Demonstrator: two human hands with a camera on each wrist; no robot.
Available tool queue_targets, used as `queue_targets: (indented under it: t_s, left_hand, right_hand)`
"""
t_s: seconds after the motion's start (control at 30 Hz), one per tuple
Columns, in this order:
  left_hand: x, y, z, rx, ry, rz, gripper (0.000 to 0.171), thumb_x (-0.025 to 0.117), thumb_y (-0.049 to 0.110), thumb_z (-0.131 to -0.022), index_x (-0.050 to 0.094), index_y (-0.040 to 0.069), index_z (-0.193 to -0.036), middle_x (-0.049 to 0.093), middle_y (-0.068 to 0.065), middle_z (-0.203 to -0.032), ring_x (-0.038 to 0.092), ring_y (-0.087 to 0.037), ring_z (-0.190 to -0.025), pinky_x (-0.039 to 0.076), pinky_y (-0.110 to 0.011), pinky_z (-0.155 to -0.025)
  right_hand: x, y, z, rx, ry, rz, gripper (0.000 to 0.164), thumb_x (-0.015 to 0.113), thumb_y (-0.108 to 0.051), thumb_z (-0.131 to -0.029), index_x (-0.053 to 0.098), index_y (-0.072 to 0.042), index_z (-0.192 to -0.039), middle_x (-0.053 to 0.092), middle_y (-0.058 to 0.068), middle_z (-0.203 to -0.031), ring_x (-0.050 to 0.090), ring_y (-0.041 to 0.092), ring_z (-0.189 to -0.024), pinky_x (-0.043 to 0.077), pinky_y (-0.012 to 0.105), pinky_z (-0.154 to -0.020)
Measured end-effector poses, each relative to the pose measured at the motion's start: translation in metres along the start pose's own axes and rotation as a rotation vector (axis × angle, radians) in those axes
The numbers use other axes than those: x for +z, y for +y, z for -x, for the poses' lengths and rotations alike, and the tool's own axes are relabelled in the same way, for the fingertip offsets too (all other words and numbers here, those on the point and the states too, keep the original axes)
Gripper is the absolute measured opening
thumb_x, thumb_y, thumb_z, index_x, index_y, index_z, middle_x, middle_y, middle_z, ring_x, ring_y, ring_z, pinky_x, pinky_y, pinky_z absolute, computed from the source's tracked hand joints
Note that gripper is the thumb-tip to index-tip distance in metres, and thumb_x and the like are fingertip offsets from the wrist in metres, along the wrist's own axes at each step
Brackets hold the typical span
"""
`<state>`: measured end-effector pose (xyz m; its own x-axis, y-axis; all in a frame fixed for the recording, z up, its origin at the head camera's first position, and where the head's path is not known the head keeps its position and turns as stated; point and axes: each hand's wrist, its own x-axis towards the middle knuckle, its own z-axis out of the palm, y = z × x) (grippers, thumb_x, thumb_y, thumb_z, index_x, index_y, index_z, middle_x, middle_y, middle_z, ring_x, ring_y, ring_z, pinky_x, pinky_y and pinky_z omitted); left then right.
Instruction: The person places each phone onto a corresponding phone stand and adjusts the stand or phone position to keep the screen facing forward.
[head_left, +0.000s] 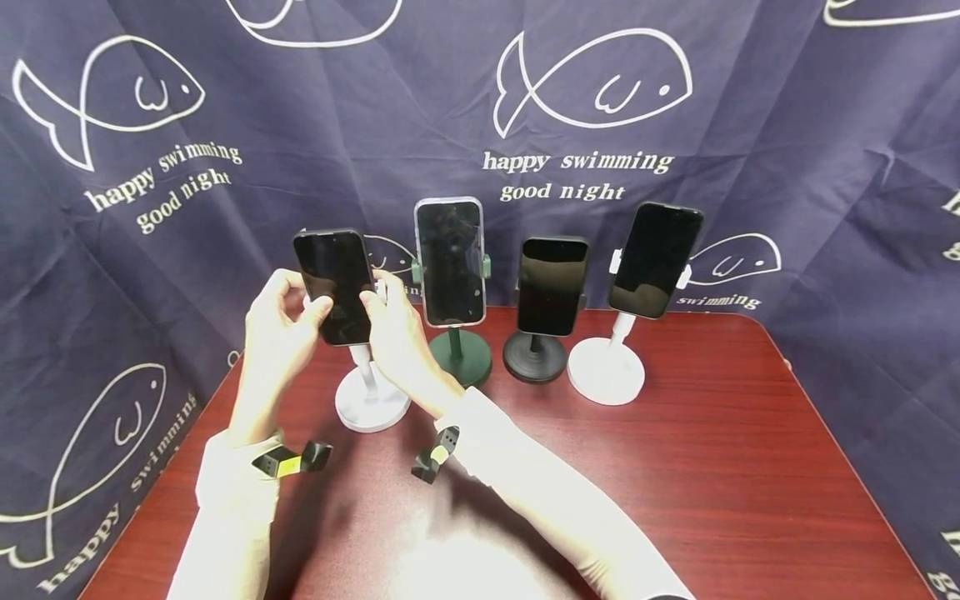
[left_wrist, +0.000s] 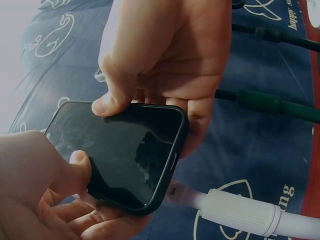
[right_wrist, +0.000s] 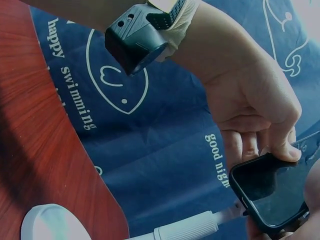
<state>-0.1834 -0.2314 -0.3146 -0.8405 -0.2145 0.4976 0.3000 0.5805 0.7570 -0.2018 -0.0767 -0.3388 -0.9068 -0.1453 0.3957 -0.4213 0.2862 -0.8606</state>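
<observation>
A black smartphone stands upright at the head of a white phone stand. My left hand grips its left edge, the thumb lying over the front near the screen's lower left. On the opposite edge my right hand holds the phone, thumb on the screen side and fingers reaching behind. In the left wrist view the dark screen shows smudges, and the white stand's neck runs out from below the phone. The holder's clamp is mostly hidden behind the phone and fingers.
To the right stand a green stand, a black stand and another white stand, each holding a phone upright. All rest on a reddish wooden table. A dark blue cloth with fish drawings hangs behind.
</observation>
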Motion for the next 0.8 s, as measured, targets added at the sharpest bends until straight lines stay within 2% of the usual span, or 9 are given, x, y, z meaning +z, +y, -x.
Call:
queue_targets:
  t_s: [0.1, 0.23, 0.47, 0.8]
  left_hand:
    - [0.0012, 0.0019, 0.0015, -0.005, 0.005, -0.004, 0.019, 0.072, 0.0, -0.09, 0.061, 0.0, -0.105, 0.066, 0.005, -0.079, 0.056, -0.001, -0.067, 0.043, -0.018, -0.065]
    - [0.0033, 0.0029, 0.0023, 0.014, 0.02, -0.03, 0.018, 0.07, -0.001, -0.09, 0.061, 0.0, -0.105, 0.068, -0.009, -0.083, 0.055, -0.003, -0.068, 0.042, -0.018, -0.065]
    - [0.005, 0.0015, 0.0025, 0.013, 0.028, -0.044, 0.017, 0.068, 0.0, -0.09, 0.061, 0.002, -0.106, 0.068, -0.005, -0.084, 0.057, -0.007, -0.07, 0.043, -0.019, -0.067]
    - [0.005, 0.0012, 0.003, 0.031, 0.037, -0.033, 0.017, 0.067, -0.001, -0.09, 0.06, 0.0, -0.106, 0.072, -0.016, -0.09, 0.059, -0.001, -0.072, 0.044, -0.015, -0.068]
  right_hand:
    - [0.0003, 0.0002, -0.0001, 0.0, 0.001, -0.004, 0.042, 0.049, -0.025, -0.109, 0.045, -0.009, -0.147, 0.067, 0.013, -0.135, 0.066, 0.026, -0.124, 0.051, 0.04, -0.106]
    - [0.0, -0.0005, -0.0005, 0.011, 0.01, -0.008, 0.041, 0.05, -0.025, -0.109, 0.045, -0.009, -0.147, 0.067, 0.013, -0.135, 0.067, 0.026, -0.123, 0.052, 0.04, -0.105]
    - [0.0008, 0.0004, -0.0021, 0.03, 0.011, -0.016, 0.04, 0.05, -0.024, -0.109, 0.046, -0.009, -0.146, 0.068, 0.013, -0.132, 0.068, 0.027, -0.12, 0.053, 0.04, -0.103]
    - [0.0024, 0.0026, -0.0035, -0.003, 0.02, -0.012, 0.038, 0.05, -0.023, -0.109, 0.047, -0.008, -0.144, 0.069, 0.013, -0.131, 0.068, 0.026, -0.12, 0.053, 0.038, -0.103]
